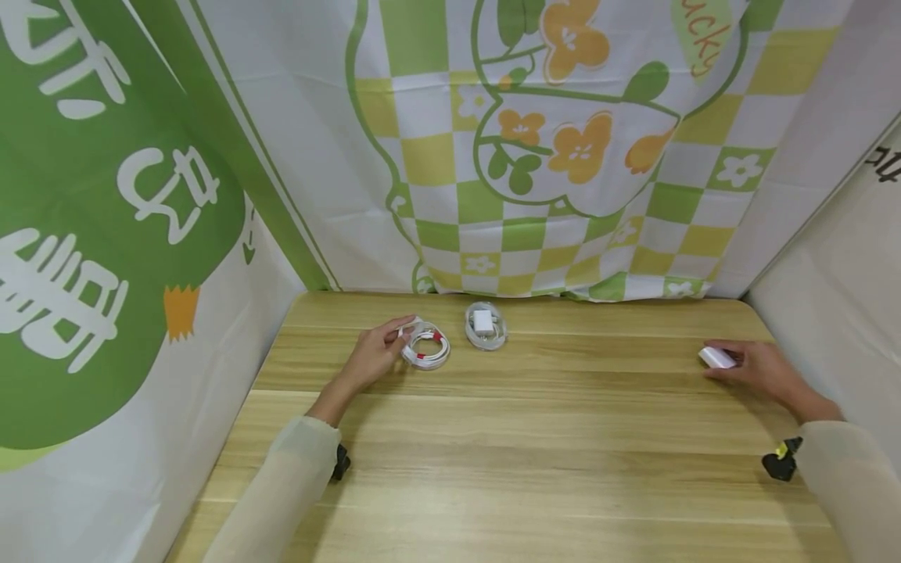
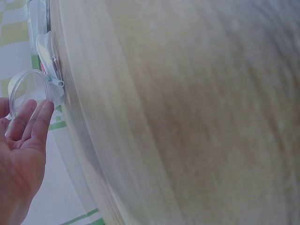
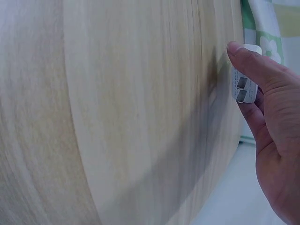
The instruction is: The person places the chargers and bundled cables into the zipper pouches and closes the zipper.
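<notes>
Being held between the thumb and fingertips of the left hand (image 1: 373, 356) is a clear loop (image 2: 33, 71), with those fingers drawn narrow around its edge. Just beyond the left fingertips, a coiled cable (image 1: 441, 350) with red bands is seen; whether it is joined to the loop cannot be told. A little farther past them, a second coil (image 1: 493, 344) is topped by a white charger (image 1: 482, 321), neither being touched. Well apart from these, a white plug (image 1: 715, 357) is gripped by the thumb and fingers of the right hand (image 1: 763, 367), two metallic rectangles being shown on its face in the wrist view. Under both sets of fingers the wooden table (image 1: 535, 438) is spread, and beyond them a patterned curtain (image 1: 486, 234) is hung. If the loop is caught on the banded cable, both could be dragged together by a pull of the left fingers, and the neighbouring charger could be nudged off its coil. Because the plug looks smooth and is held near its sides only, it could be dropped below the right fingertips were their pinch eased.
</notes>
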Motion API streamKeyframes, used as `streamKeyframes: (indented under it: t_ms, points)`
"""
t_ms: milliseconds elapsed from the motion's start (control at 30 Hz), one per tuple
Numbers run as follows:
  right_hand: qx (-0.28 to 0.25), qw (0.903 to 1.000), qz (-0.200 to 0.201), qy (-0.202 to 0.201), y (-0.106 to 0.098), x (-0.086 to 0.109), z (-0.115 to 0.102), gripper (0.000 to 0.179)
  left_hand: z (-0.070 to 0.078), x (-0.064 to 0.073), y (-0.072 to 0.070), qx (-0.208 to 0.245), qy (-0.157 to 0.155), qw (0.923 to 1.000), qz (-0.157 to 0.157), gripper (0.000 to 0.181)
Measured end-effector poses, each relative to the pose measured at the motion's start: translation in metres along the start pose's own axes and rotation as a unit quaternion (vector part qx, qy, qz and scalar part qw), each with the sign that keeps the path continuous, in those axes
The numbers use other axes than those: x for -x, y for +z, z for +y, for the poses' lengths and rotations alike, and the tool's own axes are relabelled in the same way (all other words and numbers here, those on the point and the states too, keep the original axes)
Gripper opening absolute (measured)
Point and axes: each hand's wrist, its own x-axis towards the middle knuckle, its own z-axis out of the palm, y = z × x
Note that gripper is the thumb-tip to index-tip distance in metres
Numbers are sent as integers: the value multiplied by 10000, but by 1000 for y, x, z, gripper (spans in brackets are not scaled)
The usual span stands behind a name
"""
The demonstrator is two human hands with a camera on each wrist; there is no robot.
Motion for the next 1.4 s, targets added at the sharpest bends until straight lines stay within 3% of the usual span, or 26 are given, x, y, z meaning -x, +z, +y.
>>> streamKeyframes:
  t_ms: [400, 800, 1233, 1400]
  points:
    - [-105, 9994, -306, 80, 0, -7, -14, 58, -1, 0, 0, 54, -10, 10000, -13, 41]
    - [149, 9992, -254, -262, 5, -20, -32, 58, -4, 0, 0, 96, 45, 9999, -20, 41]
    - [-128, 9983, -406, -393, 9, -30, -55, 57, -3, -1, 1, 182, -39, 9998, 43, 41]
    - [-225, 9977, -303, -562, 12, -34, -62, 55, -2, -1, 1, -32, 10, 10000, 15, 41]
